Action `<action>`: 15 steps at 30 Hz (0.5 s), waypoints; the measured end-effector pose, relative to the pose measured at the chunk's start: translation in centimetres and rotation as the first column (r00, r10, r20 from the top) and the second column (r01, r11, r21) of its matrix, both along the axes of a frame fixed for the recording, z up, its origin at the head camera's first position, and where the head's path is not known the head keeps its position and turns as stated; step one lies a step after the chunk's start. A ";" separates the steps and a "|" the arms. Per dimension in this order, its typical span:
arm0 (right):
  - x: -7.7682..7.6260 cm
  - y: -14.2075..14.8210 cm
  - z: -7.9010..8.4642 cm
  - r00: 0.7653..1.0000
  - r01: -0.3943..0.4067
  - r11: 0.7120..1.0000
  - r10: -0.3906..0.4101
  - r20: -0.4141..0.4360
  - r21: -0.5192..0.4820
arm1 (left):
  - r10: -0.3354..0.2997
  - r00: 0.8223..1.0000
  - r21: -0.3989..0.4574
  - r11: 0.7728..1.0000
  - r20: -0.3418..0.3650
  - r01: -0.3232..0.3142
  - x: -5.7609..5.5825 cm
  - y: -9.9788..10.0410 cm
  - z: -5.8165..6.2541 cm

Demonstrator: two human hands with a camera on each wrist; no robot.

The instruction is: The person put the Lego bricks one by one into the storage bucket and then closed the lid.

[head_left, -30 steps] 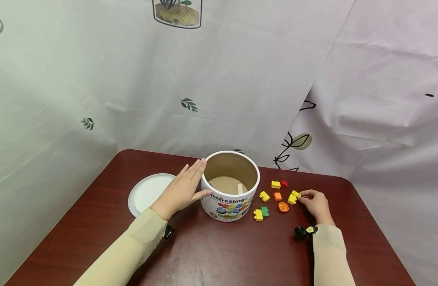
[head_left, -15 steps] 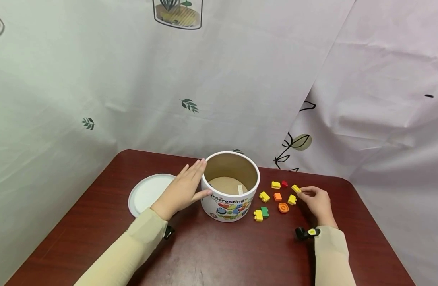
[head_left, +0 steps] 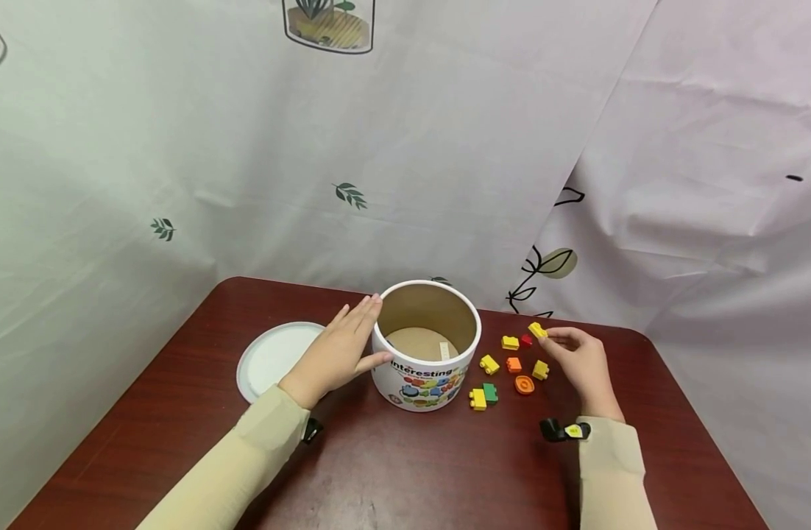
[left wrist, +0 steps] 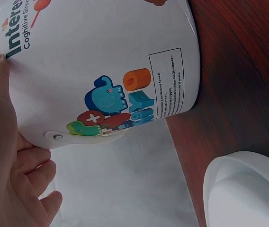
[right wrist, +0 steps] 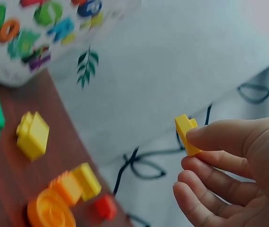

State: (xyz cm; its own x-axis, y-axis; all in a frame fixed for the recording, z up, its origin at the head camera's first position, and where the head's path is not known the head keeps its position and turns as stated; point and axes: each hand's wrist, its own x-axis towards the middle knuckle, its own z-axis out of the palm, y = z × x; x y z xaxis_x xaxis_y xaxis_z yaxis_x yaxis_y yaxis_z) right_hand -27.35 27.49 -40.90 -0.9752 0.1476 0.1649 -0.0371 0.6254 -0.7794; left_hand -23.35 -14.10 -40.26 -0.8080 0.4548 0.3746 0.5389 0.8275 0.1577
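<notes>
My right hand [head_left: 581,364] pinches a yellow toy brick [right wrist: 185,134] between thumb and fingers, raised above the table. Below and left of it lie an orange ring-shaped piece [head_left: 525,385], an orange brick [head_left: 514,364], a red piece [head_left: 526,340] and several yellow bricks, one of them [head_left: 541,369] nearest the hand. Beside a green brick [head_left: 490,393] sits another yellow brick [head_left: 477,399]. My left hand [head_left: 335,357] rests with straight fingers against the side and rim of a white round bucket [head_left: 419,383]. In the left wrist view its thumb touches the bucket's printed wall.
A white round lid [head_left: 280,357] lies left of the bucket, partly behind the left hand. Inside the bucket a small pale piece [head_left: 444,350] shows on the bottom. The dark red table [head_left: 432,471] ends at a hanging white printed cloth [head_left: 445,147].
My right hand has lifted the yellow brick away from the yellow brick beside it, moving up and slightly left. The left hand and the bucket have stayed in place.
</notes>
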 end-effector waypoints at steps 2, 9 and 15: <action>0.2 -0.7 0.6 1.000 -0.007 1.000 0.006 -0.021 -0.018 | -0.001 1.000 0.001 1.000 -0.001 0.001 0.0 0.0 0.0; 1.0 -3.2 2.6 0.995 -0.066 0.993 0.058 -0.080 -0.098 | -0.001 1.000 0.004 1.000 0.000 0.001 0.1 0.0 0.1; 1.4 -5.6 3.9 0.983 -0.139 0.977 0.116 -0.144 -0.161 | 0.003 1.000 -0.001 1.000 -0.005 -0.003 0.0 0.0 0.1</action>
